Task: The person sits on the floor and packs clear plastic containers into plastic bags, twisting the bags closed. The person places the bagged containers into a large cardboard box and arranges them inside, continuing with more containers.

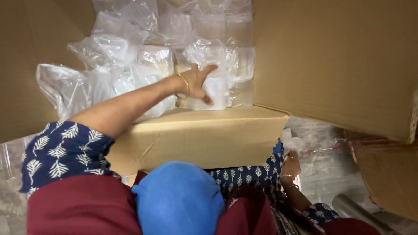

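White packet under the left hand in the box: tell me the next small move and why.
Probably close the left hand around the white packet and lift it. The fingers lie spread on it, not yet gripping, among clear bagged packets in the cardboard box.

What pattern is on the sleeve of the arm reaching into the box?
Dark blue with white leaf prints, on the sleeve; head view.

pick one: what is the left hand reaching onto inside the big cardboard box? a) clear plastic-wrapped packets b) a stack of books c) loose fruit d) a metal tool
a: the left hand lies spread on a white packet among the clear plastic-wrapped packets that fill the cardboard box.
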